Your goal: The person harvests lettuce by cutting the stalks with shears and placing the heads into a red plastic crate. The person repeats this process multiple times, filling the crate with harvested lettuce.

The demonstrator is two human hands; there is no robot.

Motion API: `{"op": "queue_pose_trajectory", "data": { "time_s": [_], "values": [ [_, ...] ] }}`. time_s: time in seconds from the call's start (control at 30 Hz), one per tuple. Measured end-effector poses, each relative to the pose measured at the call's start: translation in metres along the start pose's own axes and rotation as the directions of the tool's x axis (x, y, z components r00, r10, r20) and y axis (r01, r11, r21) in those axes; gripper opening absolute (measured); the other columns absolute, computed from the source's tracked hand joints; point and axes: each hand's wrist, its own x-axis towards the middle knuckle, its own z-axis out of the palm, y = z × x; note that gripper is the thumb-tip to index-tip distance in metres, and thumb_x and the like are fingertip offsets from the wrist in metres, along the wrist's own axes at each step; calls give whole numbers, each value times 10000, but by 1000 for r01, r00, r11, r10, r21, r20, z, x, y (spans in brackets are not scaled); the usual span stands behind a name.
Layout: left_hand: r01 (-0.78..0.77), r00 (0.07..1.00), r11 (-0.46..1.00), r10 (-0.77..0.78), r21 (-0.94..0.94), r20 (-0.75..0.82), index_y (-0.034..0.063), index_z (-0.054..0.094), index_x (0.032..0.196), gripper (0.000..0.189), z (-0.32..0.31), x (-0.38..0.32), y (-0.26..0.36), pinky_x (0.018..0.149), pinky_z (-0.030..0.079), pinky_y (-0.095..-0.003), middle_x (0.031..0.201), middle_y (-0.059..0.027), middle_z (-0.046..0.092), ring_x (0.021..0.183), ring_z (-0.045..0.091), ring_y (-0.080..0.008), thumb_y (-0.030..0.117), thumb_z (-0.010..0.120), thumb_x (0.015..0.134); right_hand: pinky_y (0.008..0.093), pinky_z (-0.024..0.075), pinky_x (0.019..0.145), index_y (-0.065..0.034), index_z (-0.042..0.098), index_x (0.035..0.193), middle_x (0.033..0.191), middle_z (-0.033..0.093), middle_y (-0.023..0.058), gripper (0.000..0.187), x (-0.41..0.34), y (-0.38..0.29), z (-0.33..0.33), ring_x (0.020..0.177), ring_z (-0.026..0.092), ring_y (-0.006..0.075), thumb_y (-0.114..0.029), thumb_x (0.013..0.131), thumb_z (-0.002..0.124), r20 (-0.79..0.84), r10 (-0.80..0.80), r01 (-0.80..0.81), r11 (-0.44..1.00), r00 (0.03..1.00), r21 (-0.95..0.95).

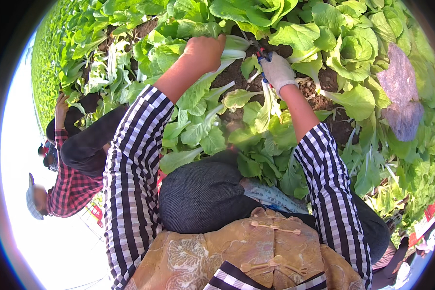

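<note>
My bare left hand [204, 53] is closed on a leafy green vegetable plant [235, 47] with pale stalks, near the top centre. Just right of it, my right hand [278, 70], in a light glove, grips a cutting tool [261, 52] with red and dark handles. Its thin metal part points up and left, close to the plant's pale base; the tip is partly hidden by leaves. Loose leaves [235, 98] with white stalks lie on the soil below and between my hands.
More leafy plants [357, 47] stand ahead and to the right. A clear plastic bag [402, 90] lies on leaves at the right. A co-worker in a red checked shirt [78, 190] crouches at the left. My knee [199, 195] is close below the cut leaves.
</note>
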Motion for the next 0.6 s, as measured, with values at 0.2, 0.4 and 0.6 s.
{"op": "queue_pose_trajectory", "data": {
  "time_s": [0.2,0.4,0.6],
  "values": [
    [-27,987,999,30,24,-160,47,488,1317,565,34,-16,2,692,552,-416,918,-151,675,787,699,-315,87,614,768,467,496,929,-49,642,1143,1088,686,221,410,-4,-12,8,1053,650,374,-389,935,547,-9,-17,16,991,1000,-131],
    [-37,974,998,46,43,-224,72,483,1340,586,43,-18,-1,694,551,-414,928,-134,675,775,699,-309,80,616,769,453,518,841,6,673,1018,946,700,236,387,7,-6,17,947,679,388,-351,910,572,85,-59,62,998,995,-22],
    [-81,915,996,58,-41,-399,95,504,1315,557,44,-68,-2,722,523,-399,879,-103,658,769,689,-286,60,616,771,401,530,719,-98,659,1116,879,697,193,385,-17,28,-9,771,687,346,-381,854,658,11,-107,107,994,994,28]
  ]
}}
